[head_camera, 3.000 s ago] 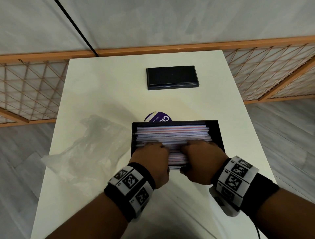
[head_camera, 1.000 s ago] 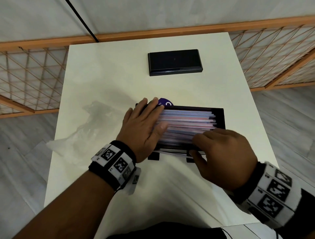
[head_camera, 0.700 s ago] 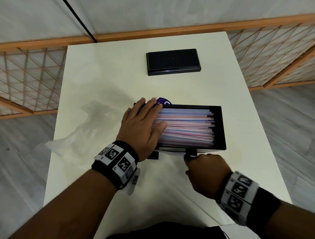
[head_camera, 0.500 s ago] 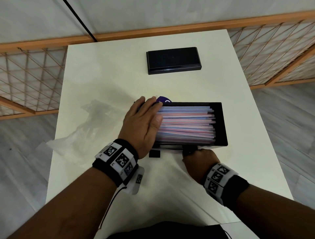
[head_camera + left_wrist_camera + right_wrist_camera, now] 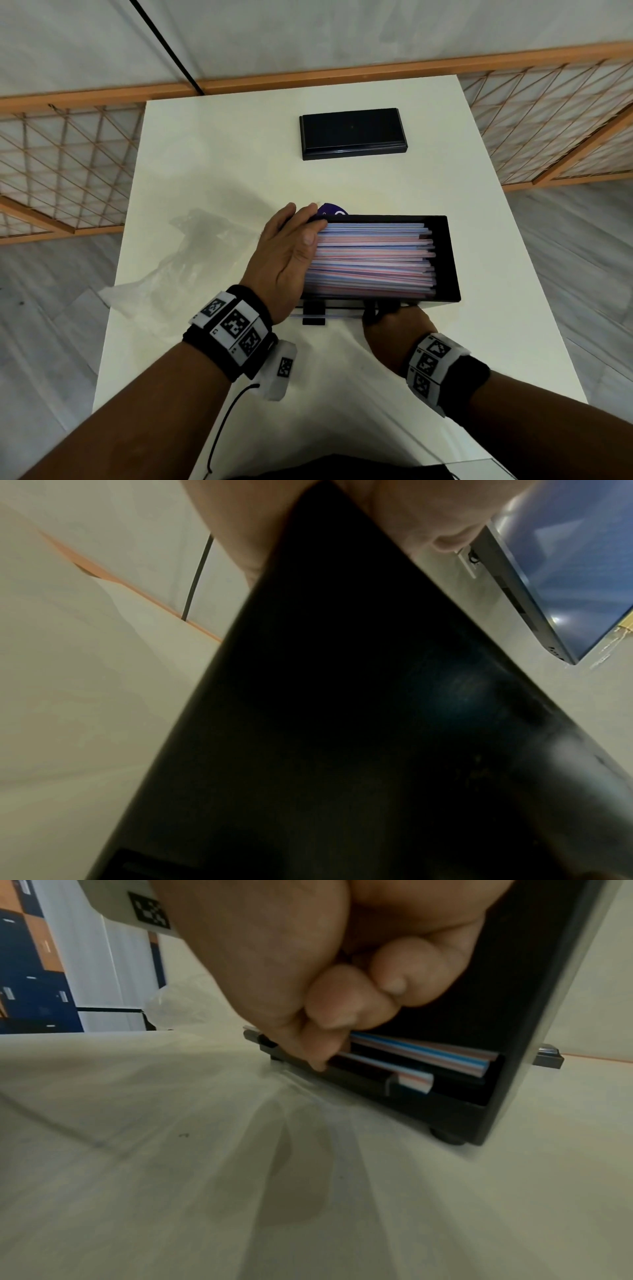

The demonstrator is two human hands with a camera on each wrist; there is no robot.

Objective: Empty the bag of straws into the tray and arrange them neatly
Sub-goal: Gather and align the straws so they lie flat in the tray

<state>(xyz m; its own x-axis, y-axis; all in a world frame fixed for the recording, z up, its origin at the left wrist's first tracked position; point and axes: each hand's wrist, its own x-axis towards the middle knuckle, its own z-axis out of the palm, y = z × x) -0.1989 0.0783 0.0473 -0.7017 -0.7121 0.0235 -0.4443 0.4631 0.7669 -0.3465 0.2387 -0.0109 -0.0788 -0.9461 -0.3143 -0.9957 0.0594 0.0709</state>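
Note:
A black tray [image 5: 445, 260] stands mid-table, filled with pink, blue and white striped straws [image 5: 373, 260] lying left to right. My left hand [image 5: 301, 226] lies flat over the straws' left ends and the tray's left wall, fingers straight. In the left wrist view the tray's dark wall [image 5: 342, 723] fills the picture. My right hand [image 5: 394, 329] is at the tray's front, low down. The right wrist view shows its curled fingers [image 5: 342, 1010] pinching the straws [image 5: 421, 1053] that lie in the front slot. The empty clear bag [image 5: 191, 260] lies crumpled left of the tray.
A black flat lid or base [image 5: 352, 133] sits at the table's far side. A purple round label [image 5: 330, 209] peeks out behind the tray. An orange lattice fence [image 5: 68, 164] runs behind and beside the white table [image 5: 496, 325]. Bare tabletop lies in front of the tray.
My right hand left the top of the straws, dropped to the tray's front slot and curled onto the straws there. My left hand stayed flat on the straws' left ends.

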